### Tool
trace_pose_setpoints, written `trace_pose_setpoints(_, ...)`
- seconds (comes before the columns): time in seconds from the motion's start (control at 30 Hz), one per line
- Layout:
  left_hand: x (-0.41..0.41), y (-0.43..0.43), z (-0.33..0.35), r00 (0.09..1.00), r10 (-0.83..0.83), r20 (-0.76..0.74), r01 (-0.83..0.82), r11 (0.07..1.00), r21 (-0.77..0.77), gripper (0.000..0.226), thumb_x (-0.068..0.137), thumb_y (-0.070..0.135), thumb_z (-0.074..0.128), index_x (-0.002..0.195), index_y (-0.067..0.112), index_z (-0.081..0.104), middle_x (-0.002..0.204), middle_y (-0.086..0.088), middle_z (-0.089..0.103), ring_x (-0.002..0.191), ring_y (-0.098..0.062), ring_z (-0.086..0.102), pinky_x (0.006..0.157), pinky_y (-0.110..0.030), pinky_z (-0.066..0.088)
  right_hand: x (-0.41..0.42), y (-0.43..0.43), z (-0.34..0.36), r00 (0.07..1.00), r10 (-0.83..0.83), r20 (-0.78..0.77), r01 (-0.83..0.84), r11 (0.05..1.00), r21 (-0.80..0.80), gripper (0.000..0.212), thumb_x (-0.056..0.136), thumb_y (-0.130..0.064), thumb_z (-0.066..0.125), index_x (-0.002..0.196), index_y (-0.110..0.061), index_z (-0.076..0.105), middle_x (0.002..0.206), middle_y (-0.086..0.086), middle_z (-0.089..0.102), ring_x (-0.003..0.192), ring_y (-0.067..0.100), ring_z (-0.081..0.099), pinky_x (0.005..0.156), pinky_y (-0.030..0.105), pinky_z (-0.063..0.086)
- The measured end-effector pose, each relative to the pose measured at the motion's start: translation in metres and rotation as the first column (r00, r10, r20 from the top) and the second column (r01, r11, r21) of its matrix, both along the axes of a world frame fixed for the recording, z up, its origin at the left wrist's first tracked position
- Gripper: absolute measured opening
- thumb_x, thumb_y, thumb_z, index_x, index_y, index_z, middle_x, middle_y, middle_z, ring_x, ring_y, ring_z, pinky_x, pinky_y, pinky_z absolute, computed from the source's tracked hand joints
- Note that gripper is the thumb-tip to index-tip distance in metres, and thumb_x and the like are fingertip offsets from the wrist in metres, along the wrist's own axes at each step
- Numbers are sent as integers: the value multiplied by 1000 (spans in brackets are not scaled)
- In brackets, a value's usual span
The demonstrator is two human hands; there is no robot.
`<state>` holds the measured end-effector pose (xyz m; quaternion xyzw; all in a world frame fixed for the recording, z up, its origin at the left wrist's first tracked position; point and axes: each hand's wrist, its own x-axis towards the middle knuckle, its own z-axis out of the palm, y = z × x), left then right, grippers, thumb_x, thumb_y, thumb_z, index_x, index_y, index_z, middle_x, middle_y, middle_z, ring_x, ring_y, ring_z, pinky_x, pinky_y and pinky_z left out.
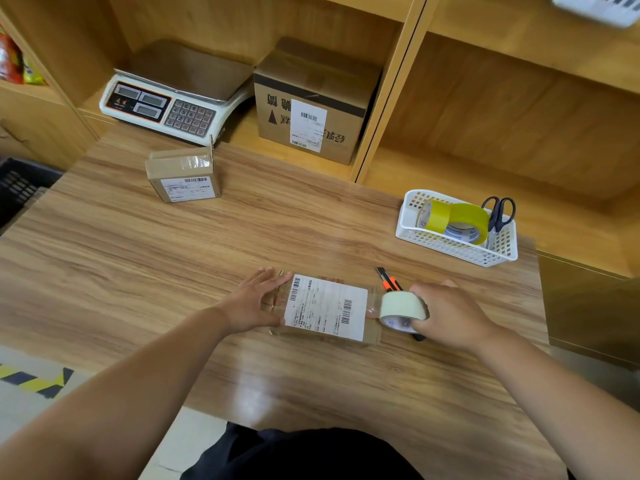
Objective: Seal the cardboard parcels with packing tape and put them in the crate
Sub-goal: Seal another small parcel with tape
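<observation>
The person has both arms bare; the left forearm (138, 386) and the right forearm (554, 386) run uncovered from the lower corners of the view up to the wrists; any sleeve lies out of sight; the left hand (254, 303) and the right hand (450, 317) are bare too; low between the arms shows a dark garment (301, 455), navy or black, soft and faintly creased, its exact kind hard to tell

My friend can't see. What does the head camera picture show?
A person's left hand presses flat on a small labelled cardboard parcel on a wooden table, while the right hand grips a roll of tape at its end. A second parcel sits farther back, left.
</observation>
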<state>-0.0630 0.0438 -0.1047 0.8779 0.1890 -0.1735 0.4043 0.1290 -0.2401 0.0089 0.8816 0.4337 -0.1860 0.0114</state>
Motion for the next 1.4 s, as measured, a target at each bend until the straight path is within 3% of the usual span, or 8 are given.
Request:
trace_pose_setpoints(0.1,0,0,-1,1000,4,-4,-4,1000,-4,98,73,37,79,144,50,13,160,3,3,146,-10,-9,118,-34,2,1,-1,-1,984,124,130,-117,991,-57,41,82,-65,54,89,-30,34,100,-7,62,92,17,56,73,27,19)
trace_pose_setpoints(0.27,0,0,-3,1000,7,4,-7,1000,-13,99,72,35,80,144,50,13,160,2,5,146,-10,-8,119,-34,4,2,-1,-11,953,204,226,-174,974,-145,43,87,-61,48,107,-23,44,108,-3,62,100,17,56,74,28,15)
trace_pose_setpoints(0.47,1,1,-6,1000,5,6,-5,1000,-2,100,71,35,80,145,48,14,160,2,6,146,-10,-7,119,-34,4,6,-6,-29,955,195,224,-163,975,-152,36,89,-49,56,110,-23,45,109,-4,61,103,17,56,74,28,14)
trace_pose_setpoints(0.6,1,1,-6,1000,6,4,-6,1000,-7,100,71,36,80,144,49,13,160,2,6,146,-10,-7,120,-36,4,6,-8,-36,962,176,208,-147,978,-147,43,88,-58,52,111,-22,45,108,-4,61,102,17,57,77,29,20)
trace_pose_setpoints(0.93,1,-2,-3,1000,26,10,-26,1000,-13,99,73,34,80,145,47,15,160,2,7,146,-10,-6,117,-32,3,7,-10,-58,967,150,206,-117,980,-160,39,87,-42,61,119,-24,45,110,-5,61,105,16,56,82,30,20)
trace_pose_setpoints(1.17,1,-3,-1,999,46,17,-45,998,-49,97,73,32,80,145,46,17,160,2,8,146,-10,-4,117,-30,4,2,-4,-70,984,70,167,-42,985,-167,48,86,-55,58,120,-24,45,115,-4,59,109,18,54,87,31,27)
trace_pose_setpoints(1.27,1,-3,-1,998,53,19,-52,996,-71,98,73,30,80,147,43,17,160,2,9,146,-10,-2,118,-30,6,1,-1,-69,996,-5,90,19,988,-155,47,84,-56,60,115,-25,47,115,-4,59,110,18,52,81,32,28)
trace_pose_setpoints(1.4,-4,5,-5,998,65,13,-62,987,-145,97,73,29,80,145,45,18,159,6,12,146,-7,3,119,-30,8,-2,3,-53,977,-198,-75,201,979,34,37,73,-47,74,96,-27,52,96,-8,60,96,16,54,73,30,23)
